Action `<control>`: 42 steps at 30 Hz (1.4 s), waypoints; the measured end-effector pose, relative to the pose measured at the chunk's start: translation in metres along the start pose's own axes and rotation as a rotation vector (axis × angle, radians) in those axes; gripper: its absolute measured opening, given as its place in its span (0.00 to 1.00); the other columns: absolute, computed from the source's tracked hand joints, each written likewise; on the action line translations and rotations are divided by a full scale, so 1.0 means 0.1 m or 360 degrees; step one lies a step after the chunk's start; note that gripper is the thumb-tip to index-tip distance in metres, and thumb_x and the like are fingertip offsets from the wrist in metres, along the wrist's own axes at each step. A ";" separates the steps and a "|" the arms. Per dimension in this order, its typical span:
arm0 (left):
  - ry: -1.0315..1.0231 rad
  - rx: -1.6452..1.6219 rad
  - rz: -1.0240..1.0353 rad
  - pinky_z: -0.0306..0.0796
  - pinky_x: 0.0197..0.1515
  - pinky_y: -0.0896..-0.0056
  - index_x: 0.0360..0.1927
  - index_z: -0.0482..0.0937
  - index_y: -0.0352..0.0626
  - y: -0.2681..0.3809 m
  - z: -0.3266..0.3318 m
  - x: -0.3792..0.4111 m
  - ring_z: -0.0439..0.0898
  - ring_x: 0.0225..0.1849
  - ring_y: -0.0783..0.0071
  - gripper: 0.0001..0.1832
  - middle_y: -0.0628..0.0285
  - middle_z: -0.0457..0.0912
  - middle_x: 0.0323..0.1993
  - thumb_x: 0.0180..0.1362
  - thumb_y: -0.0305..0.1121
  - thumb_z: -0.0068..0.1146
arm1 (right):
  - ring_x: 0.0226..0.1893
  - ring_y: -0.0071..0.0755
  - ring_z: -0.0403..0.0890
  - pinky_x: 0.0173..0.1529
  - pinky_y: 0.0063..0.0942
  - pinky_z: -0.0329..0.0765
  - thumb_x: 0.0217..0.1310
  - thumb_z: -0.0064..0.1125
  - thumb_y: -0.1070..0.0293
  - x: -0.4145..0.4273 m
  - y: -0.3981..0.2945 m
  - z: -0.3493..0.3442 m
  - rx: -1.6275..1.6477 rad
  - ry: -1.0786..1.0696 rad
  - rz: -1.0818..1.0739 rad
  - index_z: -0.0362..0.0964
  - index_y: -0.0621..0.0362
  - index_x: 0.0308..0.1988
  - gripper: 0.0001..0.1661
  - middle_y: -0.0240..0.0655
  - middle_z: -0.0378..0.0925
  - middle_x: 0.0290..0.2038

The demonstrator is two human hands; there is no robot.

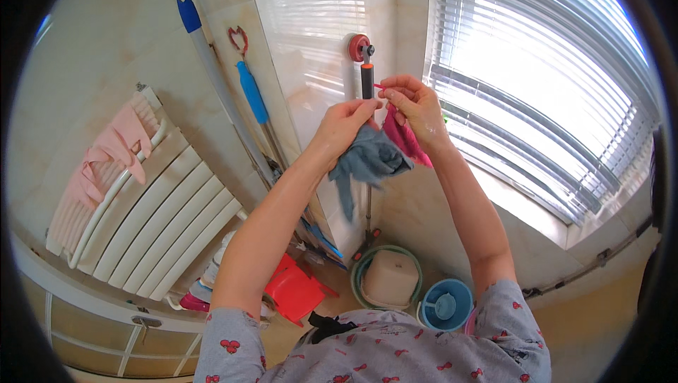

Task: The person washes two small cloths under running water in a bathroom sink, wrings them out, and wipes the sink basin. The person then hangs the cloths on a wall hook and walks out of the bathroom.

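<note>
In front of the corner wall, both of my hands are raised close together. A damp-looking grey-blue cloth (371,158) hangs in folds from my left hand (339,128), one strip of it dangling lower. From my right hand (418,110) hangs a bright pink cloth (405,136), its lower part beside the grey-blue one. A thin pink end, perhaps a hanging loop, shows at the right fingertips. Behind the hands stands a pole with a black grip (367,78), topped by a red round holder (358,47) at the wall.
Pink rubber gloves (114,152) drape over a white towel radiator (159,213) on the left. Long handles, one a grey pole (214,65), lean at the wall. Below are a red plastic stool (294,290), stacked basins (389,277) and a blue bucket (461,306). Blinds (529,91) cover the window.
</note>
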State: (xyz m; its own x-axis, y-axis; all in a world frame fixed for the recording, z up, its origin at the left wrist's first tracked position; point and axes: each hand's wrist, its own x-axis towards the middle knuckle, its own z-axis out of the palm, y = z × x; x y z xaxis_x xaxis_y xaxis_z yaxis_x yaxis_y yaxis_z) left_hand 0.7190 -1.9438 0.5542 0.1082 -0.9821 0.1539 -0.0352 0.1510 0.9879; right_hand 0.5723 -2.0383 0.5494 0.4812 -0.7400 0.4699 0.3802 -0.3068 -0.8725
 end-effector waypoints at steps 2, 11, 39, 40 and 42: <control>0.0083 -0.0140 0.0024 0.72 0.29 0.81 0.44 0.79 0.36 0.01 0.05 0.19 0.77 0.26 0.82 0.18 0.65 0.79 0.28 0.63 0.43 0.56 | 0.20 0.13 0.69 0.23 0.12 0.64 0.59 0.59 0.73 0.05 -0.02 -0.04 -0.0063 -0.0074 -0.0068 0.74 0.64 0.42 0.10 0.31 0.79 0.30; 0.0355 -0.0033 0.0364 0.65 0.25 0.84 0.36 0.81 0.35 -0.12 0.19 0.53 0.73 0.24 0.85 0.11 0.68 0.77 0.24 0.57 0.34 0.63 | 0.28 0.16 0.77 0.27 0.16 0.70 0.55 0.62 0.70 0.23 0.03 -0.36 -0.0402 -0.0173 -0.0079 0.72 0.62 0.42 0.13 0.30 0.80 0.30; 0.0987 0.1674 0.0553 0.74 0.37 0.58 0.41 0.75 0.38 0.16 -0.07 1.06 0.81 0.33 0.57 0.16 0.52 0.82 0.28 0.57 0.40 0.58 | 0.27 0.26 0.79 0.23 0.26 0.75 0.56 0.64 0.58 1.14 0.58 -0.31 -0.0167 -0.0201 0.0031 0.75 0.64 0.37 0.19 0.35 0.79 0.30; 0.0896 0.1507 0.0527 0.74 0.37 0.63 0.42 0.75 0.37 0.18 -0.10 1.02 0.81 0.32 0.64 0.18 0.55 0.82 0.28 0.56 0.40 0.61 | 0.32 0.27 0.80 0.30 0.28 0.77 0.56 0.64 0.57 0.99 0.54 -0.31 -0.0124 -0.0097 -0.0018 0.74 0.62 0.42 0.21 0.35 0.80 0.35; 0.0688 0.0933 0.0285 0.74 0.36 0.69 0.47 0.73 0.38 0.24 0.00 0.85 0.80 0.32 0.71 0.22 0.58 0.82 0.31 0.56 0.41 0.63 | 0.34 0.26 0.80 0.35 0.26 0.77 0.57 0.64 0.58 0.76 0.51 -0.44 -0.0468 -0.0011 -0.0179 0.73 0.63 0.44 0.21 0.36 0.80 0.37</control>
State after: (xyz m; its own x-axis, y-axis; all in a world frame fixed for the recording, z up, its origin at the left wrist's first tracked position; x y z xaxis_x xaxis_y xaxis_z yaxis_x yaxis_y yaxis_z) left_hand 0.7271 -2.0240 0.5911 0.4273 -0.7983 0.4244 -0.5993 0.1014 0.7941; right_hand 0.5931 -2.1370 0.5352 0.4546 -0.6879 0.5657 0.1871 -0.5472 -0.8158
